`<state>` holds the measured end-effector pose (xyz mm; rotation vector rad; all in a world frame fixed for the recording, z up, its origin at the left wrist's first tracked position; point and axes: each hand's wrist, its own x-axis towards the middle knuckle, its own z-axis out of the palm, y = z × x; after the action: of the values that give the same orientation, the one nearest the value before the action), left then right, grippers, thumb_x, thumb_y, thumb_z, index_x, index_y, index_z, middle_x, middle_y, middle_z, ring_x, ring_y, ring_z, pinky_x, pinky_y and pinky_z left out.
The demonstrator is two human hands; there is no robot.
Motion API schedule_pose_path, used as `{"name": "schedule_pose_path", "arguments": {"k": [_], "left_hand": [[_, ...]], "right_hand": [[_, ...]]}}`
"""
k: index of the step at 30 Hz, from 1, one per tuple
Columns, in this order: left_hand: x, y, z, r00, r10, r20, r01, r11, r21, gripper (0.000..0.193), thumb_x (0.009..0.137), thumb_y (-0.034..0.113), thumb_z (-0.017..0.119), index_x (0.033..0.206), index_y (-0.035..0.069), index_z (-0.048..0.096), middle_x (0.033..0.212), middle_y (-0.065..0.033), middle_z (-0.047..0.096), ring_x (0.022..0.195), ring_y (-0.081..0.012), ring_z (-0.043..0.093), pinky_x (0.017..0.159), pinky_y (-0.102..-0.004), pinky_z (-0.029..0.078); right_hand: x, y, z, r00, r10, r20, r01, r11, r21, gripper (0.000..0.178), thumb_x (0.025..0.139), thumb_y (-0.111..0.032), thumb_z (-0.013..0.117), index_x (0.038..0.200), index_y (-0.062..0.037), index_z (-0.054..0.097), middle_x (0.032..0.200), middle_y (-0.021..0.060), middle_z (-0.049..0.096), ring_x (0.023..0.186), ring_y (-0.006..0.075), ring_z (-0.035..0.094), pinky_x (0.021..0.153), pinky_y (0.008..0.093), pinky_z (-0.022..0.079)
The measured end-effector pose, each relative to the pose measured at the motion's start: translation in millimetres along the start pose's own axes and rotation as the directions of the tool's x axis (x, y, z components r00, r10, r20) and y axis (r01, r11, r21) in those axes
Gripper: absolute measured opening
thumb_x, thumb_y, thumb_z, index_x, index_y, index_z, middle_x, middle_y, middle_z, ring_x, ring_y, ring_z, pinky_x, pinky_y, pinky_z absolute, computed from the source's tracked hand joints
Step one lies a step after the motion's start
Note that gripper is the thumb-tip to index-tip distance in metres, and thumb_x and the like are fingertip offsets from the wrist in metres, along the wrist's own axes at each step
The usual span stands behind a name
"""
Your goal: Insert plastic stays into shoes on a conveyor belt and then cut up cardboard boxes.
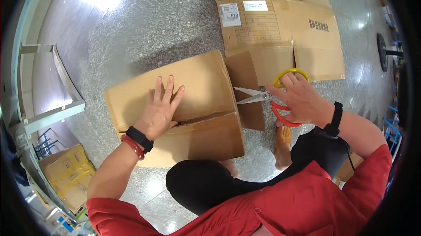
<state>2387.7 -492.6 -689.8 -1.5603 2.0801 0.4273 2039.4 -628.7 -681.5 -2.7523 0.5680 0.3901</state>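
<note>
A brown cardboard box (199, 78) lies on the floor before me, with a gap between two of its panels. My left hand (160, 111) rests on the upper panel, its fingers spread and its thumb by the gap. In my right hand (302, 100) is a pair of scissors (265, 96) with one yellow and one red handle loop. The parted blades point left, and their tips are at the box's right edge, beside a brown flap (250, 115). Whether cardboard lies between the blades I cannot tell.
A flattened cardboard carton (307, 38) with white labels lies beyond the box. On the left stands a pale metal frame (55, 115), with a yellow-taped carton (70, 174) near it. My legs and feet are close to the box's near side. A black round base (382, 51) is far right.
</note>
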Motion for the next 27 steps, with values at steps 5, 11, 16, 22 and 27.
{"name": "schedule_pose_path", "arguments": {"k": [5,11,16,22,27], "left_hand": [[-25,4,18,0.994,0.085,-0.073,-0.078,0.993,0.085,0.065,0.082,0.007,0.053,0.142,0.001,0.03,0.146,-0.027,0.028,0.131,-0.0463,0.032,0.089,-0.0419,0.051],[-38,0,29,0.983,0.058,-0.175,-0.031,0.987,0.157,0.062,0.081,-0.003,0.046,0.141,-0.002,0.03,0.145,-0.0281,0.029,0.127,-0.0477,0.039,0.069,-0.0362,0.059],[-38,5,31,0.976,0.057,-0.209,-0.027,0.989,0.146,0.064,0.078,-0.005,0.049,0.14,-0.004,0.031,0.144,-0.029,0.03,0.125,-0.0485,0.04,0.071,-0.0373,0.059],[-37,8,32,0.966,0.046,-0.254,-0.022,0.995,0.099,0.062,0.079,-0.001,0.05,0.139,-0.006,0.033,0.141,-0.0314,0.033,0.121,-0.0505,0.044,0.088,-0.0449,0.053],[-33,14,31,0.97,0.005,-0.245,0.026,0.992,0.123,0.062,0.078,-0.003,0.049,0.138,-0.004,0.034,0.143,-0.0272,0.034,0.127,-0.0462,0.04,0.096,-0.0441,0.047]], "right_hand": [[0,-1,21,0.999,-0.039,-0.027,0.04,0.999,0.01,0.086,0.057,-0.04,0.081,0.13,-0.0112,0.047,0.099,0.0105,0.048,0.099,0.0272,0.049,0.084,0.0373,0.041],[12,-6,38,0.991,-0.017,-0.132,0.024,0.998,0.05,0.083,0.06,-0.034,0.079,0.132,-0.0129,0.046,0.1,0.0082,0.05,0.099,0.0247,0.049,0.085,0.0359,0.041],[14,-6,48,0.972,0.019,-0.233,-0.008,0.999,0.05,0.084,0.06,-0.034,0.079,0.134,-0.0125,0.045,0.1,0.0092,0.05,0.1,0.0256,0.05,0.086,0.0371,0.041],[29,-15,58,0.978,0.031,-0.207,-0.013,0.996,0.09,0.086,0.059,-0.035,0.08,0.134,-0.0111,0.045,0.097,0.0128,0.048,0.095,0.0286,0.051,0.083,0.0399,0.042],[48,-15,45,0.967,-0.051,-0.249,0.056,0.998,0.013,0.062,0.072,-0.026,0.069,0.129,-0.0112,0.049,0.097,0.0081,0.052,0.096,0.0243,0.053,0.084,0.0366,0.044]]}}
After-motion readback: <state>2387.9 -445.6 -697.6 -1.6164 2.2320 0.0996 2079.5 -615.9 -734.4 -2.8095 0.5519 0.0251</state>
